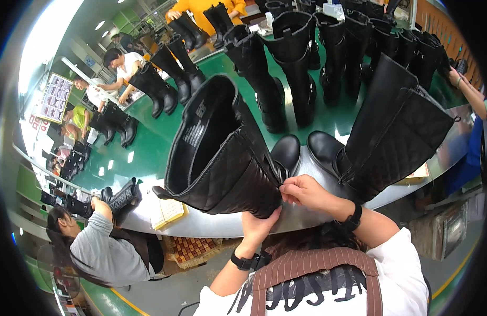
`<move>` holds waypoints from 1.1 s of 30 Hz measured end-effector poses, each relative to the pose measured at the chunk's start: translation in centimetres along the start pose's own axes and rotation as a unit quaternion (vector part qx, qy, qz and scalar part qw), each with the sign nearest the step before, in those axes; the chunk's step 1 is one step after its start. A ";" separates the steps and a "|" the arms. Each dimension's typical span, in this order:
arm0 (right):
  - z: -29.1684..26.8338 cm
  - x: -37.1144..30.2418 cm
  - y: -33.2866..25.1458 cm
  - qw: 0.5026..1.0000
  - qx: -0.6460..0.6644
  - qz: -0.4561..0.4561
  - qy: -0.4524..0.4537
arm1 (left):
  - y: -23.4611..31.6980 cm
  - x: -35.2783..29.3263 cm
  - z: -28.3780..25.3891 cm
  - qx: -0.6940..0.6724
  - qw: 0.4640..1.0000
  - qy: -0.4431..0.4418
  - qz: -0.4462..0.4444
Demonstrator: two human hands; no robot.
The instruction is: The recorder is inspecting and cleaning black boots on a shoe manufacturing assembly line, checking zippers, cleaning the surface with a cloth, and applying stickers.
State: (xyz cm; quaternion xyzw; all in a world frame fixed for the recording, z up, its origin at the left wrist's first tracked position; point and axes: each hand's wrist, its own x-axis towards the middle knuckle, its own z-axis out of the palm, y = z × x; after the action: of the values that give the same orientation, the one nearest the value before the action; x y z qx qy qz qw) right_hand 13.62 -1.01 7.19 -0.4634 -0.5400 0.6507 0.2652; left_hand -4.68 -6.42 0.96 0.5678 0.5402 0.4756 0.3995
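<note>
I hold a tall black quilted boot (222,152) tipped over the table (212,224) edge. My left hand (259,224) cups the shaft from beneath, fingers clenched on it. My right hand (304,190) pinches something small at the side seam, likely the zip pull, right at my fingertips. To do this well, I judge the left should brace the shaft taut. Its mate (380,137) stands just beyond my right fingers.
</note>
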 end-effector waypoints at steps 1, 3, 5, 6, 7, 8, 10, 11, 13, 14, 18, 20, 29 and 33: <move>-0.2 -0.7 -2.0 0.995 0.071 -0.062 -0.026 | -0.2 0.0 0.0 0.046 0.999 0.006 0.005; -1.2 -3.0 -6.4 0.977 0.140 -0.154 -0.042 | -0.7 0.1 0.1 0.096 0.995 0.036 0.020; -3.2 -5.6 -10.5 0.922 0.243 -0.296 -0.054 | -1.0 0.1 0.4 0.072 0.997 0.011 0.020; -3.7 -6.7 -12.3 0.948 0.121 -0.292 -0.043 | -1.0 0.0 0.6 0.041 0.999 0.013 0.021; -3.2 -6.4 -13.5 0.947 0.112 -0.288 -0.094 | -0.9 -0.1 0.7 0.025 0.999 0.030 0.032; -2.7 -6.5 -14.5 0.949 0.098 -0.282 -0.101 | -0.7 -0.2 0.8 0.006 0.998 0.047 0.043; -1.9 -6.8 -15.2 0.959 0.046 -0.261 -0.101 | -0.4 -0.5 1.0 -0.067 0.996 0.055 0.005; -1.5 -7.4 -14.9 0.967 0.003 -0.249 -0.054 | -0.3 -0.6 1.1 -0.133 0.988 0.074 -0.026; -2.2 -9.2 -14.1 0.796 -0.310 -0.505 0.127 | -0.3 -0.3 0.7 -0.143 0.983 0.111 0.020; -3.2 -11.0 -13.5 0.716 -0.368 -0.549 0.227 | -0.4 -0.1 0.5 -0.148 0.978 0.136 0.047; -8.1 -17.5 -12.3 0.512 -0.525 -0.344 0.587 | -0.6 1.6 -1.1 0.041 0.978 0.187 0.086; -9.8 -18.3 -12.5 0.520 -0.570 -0.276 0.573 | 0.4 1.7 -2.2 0.074 0.977 0.184 0.077; -6.8 -19.7 -9.0 0.613 -0.472 -0.448 0.449 | 10.9 -0.6 -3.4 0.202 0.970 -0.124 -0.046; -7.3 -19.8 -7.2 0.617 -0.434 -0.452 0.476 | 11.8 3.6 2.3 0.066 0.973 -0.158 0.158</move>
State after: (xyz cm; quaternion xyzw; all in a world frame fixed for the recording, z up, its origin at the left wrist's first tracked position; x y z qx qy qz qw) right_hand 27.48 -12.48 20.36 -0.4669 -0.6987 -0.1736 0.5136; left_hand 0.14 -3.90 12.23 0.7390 0.4039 0.4004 0.3613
